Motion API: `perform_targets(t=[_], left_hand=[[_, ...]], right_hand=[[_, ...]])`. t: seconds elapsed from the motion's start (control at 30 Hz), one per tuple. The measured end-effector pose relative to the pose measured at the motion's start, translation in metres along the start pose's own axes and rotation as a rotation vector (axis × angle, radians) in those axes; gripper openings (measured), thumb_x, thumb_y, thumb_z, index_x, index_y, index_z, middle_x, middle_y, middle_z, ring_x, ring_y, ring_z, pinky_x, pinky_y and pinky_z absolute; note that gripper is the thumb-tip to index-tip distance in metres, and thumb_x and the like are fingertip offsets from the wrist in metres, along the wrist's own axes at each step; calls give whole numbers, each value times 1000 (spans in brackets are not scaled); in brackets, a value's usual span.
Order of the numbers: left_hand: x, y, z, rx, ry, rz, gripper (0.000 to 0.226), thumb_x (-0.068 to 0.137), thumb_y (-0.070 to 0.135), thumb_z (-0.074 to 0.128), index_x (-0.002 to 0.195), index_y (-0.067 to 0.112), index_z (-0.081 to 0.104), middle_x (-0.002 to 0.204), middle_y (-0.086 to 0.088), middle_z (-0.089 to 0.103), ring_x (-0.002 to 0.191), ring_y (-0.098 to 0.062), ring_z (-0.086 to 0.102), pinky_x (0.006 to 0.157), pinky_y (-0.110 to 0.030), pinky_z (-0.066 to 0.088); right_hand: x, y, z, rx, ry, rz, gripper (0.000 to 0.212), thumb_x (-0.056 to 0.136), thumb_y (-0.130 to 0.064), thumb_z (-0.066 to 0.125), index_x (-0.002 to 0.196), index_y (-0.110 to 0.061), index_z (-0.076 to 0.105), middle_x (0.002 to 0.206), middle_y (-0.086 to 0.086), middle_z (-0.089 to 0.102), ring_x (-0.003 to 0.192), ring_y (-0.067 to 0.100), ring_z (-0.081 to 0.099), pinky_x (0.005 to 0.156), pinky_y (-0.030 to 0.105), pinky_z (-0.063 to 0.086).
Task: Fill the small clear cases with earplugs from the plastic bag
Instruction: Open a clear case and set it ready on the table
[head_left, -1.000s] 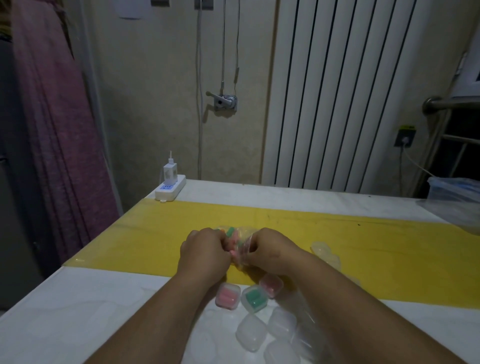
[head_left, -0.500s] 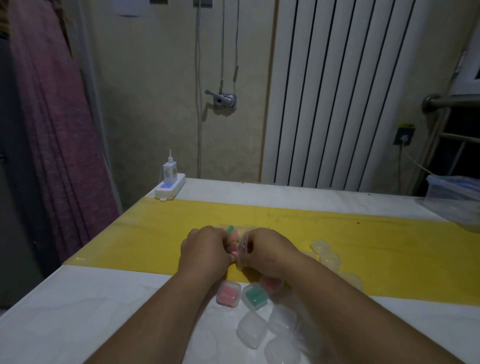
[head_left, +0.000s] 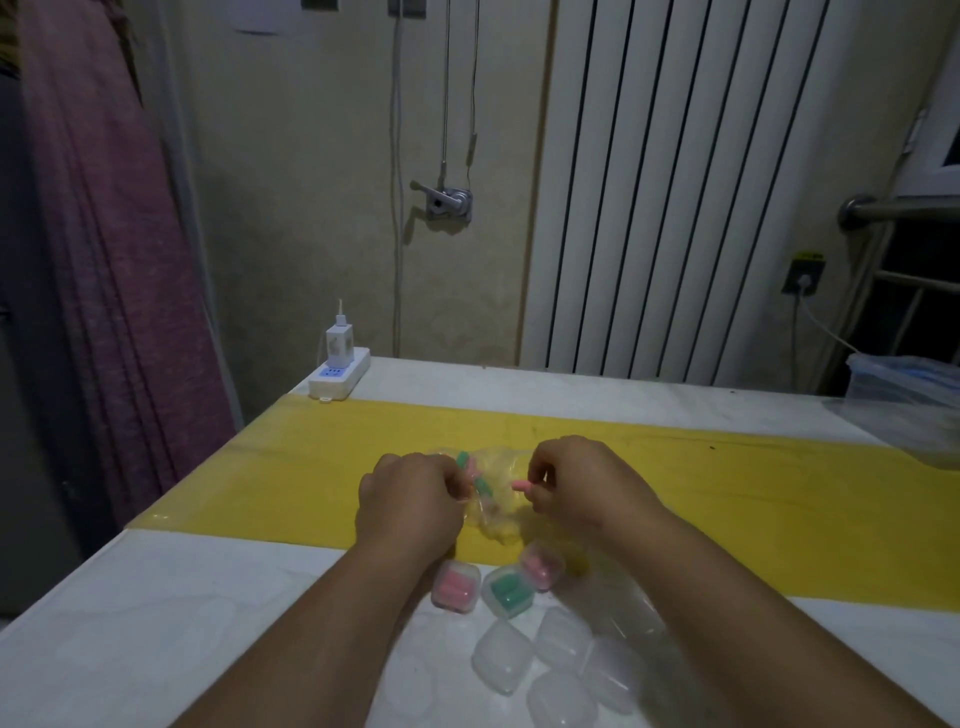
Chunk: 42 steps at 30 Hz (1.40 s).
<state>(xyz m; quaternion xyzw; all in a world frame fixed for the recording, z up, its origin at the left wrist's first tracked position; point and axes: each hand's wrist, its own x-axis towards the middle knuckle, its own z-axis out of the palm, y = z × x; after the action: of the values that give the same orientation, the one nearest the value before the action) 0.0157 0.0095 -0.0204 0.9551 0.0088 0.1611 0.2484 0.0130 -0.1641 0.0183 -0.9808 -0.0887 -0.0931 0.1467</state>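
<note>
1. Centrally in the frame, a clear bag (head_left: 496, 512) is held over the yellow strip (head_left: 260, 467) of the table (head_left: 156, 623). Green and pink earplugs (head_left: 470, 470) are seen through the plastic at its upper left.
2. The bag's left side is gripped by the left hand (head_left: 410, 499), whose fingers are curled tight round the plastic.
3. A pink earplug (head_left: 521, 486) is pinched between the thumb and fingertips of the right hand (head_left: 576, 483), at the bag's right side. Whether this plug touches the plastic cannot be told.
4. Three filled cases are set in a row just below the hands, at lower centre. A pink case (head_left: 456, 587) is on the left, a green case (head_left: 508, 592) in the middle and a second pink case (head_left: 543, 564) on the right, at the strip's edge.
5. Empty cases (head_left: 501, 657) are clustered lower still, toward the bottom edge, between the forearms; several are touching.
6. A power strip (head_left: 337, 374) with a charger (head_left: 339, 343) plugged in is seen at the table's far left corner. A radiator (head_left: 675, 182) fills the upper right, a curtain (head_left: 104, 260) runs down the left edge, and a plastic tub (head_left: 904, 384) is at the right edge.
</note>
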Motion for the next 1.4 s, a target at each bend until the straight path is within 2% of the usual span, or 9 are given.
perform_targets(t=[0.17,0.4,0.53,0.7,0.8,0.9,1.03,1.2,1.4], left_hand=[[-5,14,-8,-92,88,137,27,75,16,64,88,38,56,99,16,47,105,-14,43,84,-31,38],[-30,42,-16,-869,-152,293,23,83,5,69,80,27,74,78,5,72,76,-10,66,70,-25,53],[-30,42,-13,-862,-182,233,29,80,-5,71,80,23,74,77,7,74,78,-5,68,74,-22,52],[-27,41,-11,-880,-121,151,8,78,23,77,77,21,69,84,4,75,81,-12,69,79,-40,55],[-28,41,-12,-956,-122,102,16,80,5,75,80,6,59,86,-4,74,84,-24,72,83,-48,58],[-29,42,-12,-916,-127,112,23,77,3,78,79,0,56,75,-16,70,67,-30,69,70,-45,60],[-28,42,-10,-891,-142,94,11,77,1,78,78,10,72,74,-4,73,66,-15,68,71,-34,58],[-30,44,-9,-909,-195,86,20,85,-5,67,84,13,74,80,-2,76,75,-16,73,81,-35,58],[-31,47,-9,-939,-122,82,11,75,9,80,79,13,70,74,-6,73,75,-27,71,71,-39,60]], right_hand=[[-30,11,-3,154,86,11,21,88,-50,63,79,-32,57,87,-10,59,85,12,58,72,31,47],[-53,15,-8,641,155,33,6,86,-26,72,83,-23,69,74,-6,65,50,-1,57,50,13,42],[-55,16,-5,826,116,51,6,83,-24,75,85,-19,71,74,4,68,56,7,60,59,30,52],[-54,27,-8,950,169,92,22,73,-3,82,85,-11,66,73,4,70,66,17,62,60,28,56],[-52,30,-8,901,200,89,18,72,-5,83,80,-11,67,78,5,73,72,23,67,71,35,57],[-53,29,-9,867,198,75,17,73,-8,83,81,-12,68,79,1,73,67,10,66,64,27,56],[-55,29,-9,875,172,84,17,75,-7,82,83,-9,68,81,4,72,59,5,65,52,13,49],[-52,30,-5,815,197,64,13,75,-17,82,75,-21,69,74,-2,72,71,14,69,74,42,59],[-53,27,-2,907,163,83,24,73,-14,84,88,-22,67,79,2,73,73,20,70,76,47,59]])
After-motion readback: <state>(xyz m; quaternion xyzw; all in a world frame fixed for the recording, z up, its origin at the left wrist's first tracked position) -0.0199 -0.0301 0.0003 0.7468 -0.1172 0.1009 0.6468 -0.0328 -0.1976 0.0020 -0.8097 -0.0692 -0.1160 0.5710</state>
